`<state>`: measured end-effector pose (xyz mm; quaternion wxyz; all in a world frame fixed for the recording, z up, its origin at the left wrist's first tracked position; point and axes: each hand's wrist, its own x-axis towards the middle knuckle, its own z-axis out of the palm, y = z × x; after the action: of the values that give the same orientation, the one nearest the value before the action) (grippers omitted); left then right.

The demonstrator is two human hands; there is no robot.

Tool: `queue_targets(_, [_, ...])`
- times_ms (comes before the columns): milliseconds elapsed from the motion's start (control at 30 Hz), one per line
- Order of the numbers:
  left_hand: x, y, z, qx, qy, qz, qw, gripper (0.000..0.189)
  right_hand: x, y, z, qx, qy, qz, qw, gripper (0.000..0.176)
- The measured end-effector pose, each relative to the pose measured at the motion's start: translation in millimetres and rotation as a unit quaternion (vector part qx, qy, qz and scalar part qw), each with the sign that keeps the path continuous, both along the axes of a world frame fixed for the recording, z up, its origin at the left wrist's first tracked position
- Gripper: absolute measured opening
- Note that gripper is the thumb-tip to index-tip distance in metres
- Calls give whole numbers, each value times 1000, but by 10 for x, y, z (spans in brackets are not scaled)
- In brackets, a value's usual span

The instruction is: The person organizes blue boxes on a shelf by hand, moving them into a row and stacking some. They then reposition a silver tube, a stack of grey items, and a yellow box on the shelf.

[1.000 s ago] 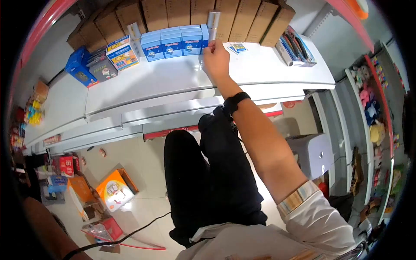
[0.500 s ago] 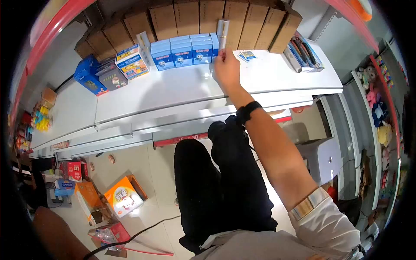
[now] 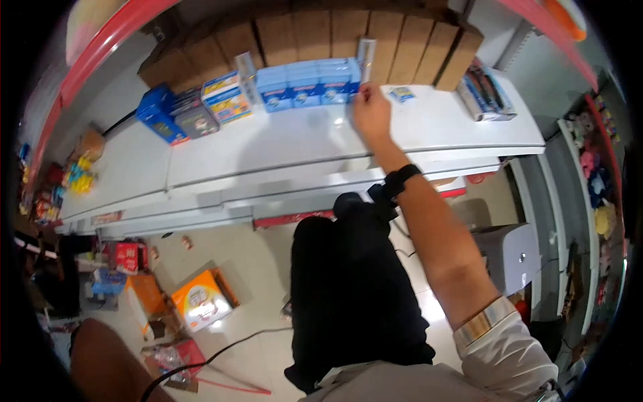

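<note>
Head view: my right hand (image 3: 370,112), grip indeterminate, touches the blue box row (image 3: 311,84) at its right end; row extends leftward. Left hand not visible.

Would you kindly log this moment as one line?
right hand | at blue boxes | on shelf | left hand unseen

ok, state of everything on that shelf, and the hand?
light-blue boxes, upright, side by side in a row
right hand, fingertips at the row's right end, grip unclear
clear divider, upright beside the row
small card, lying flat on the shelf
brown cartons, upright along the back
</note>
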<state>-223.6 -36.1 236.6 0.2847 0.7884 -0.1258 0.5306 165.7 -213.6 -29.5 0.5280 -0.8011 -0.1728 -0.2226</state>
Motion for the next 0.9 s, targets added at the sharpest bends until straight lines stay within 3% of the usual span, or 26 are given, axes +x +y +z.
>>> queue_targets(167, [-242,-61,310,17,-145,-51,988,35,-54,-13,69,15,16,5,1000,10])
queue_targets(267, [-238,123,201,-33,-218,-24,975,35,41,-67,-24,155,116,95,976,12])
queue_targets(333, [98,511,-383,-135,-142,27,980,35,308,-222,-262,217,188,231,930,13])
queue_targets(367, [358,857,-826,-154,-29,34,987,34,352,-373,-192,214,182,219,934,13])
queue_targets(400, [680,901,-1206,-224,41,121,966,34,331,-543,-171,207,182,205,939,13])
queue_targets(467, [1194,942,-1840,-254,116,138,950,30,282,-774,-102,160,178,169,956,13])
queue_targets(533, [1533,1135,-2401,-201,147,156,956,30,185,-950,8,84,165,124,975,14])
queue_targets(633, [1842,1013,-2643,-180,189,214,941,42,198,-918,-38,13,118,67,991,17])
queue_targets(733, [1970,803,-2570,-94,353,376,851,50,261,-868,-15,-42,80,18,996,21])
queue_targets(800, [1968,791,-2536,-76,364,384,845,58,449,-852,-152,-101,82,3,991,23])
queue_targets(900, [1932,727,-2543,-39,361,425,829,63,217,-906,144,-29,194,93,976,25])
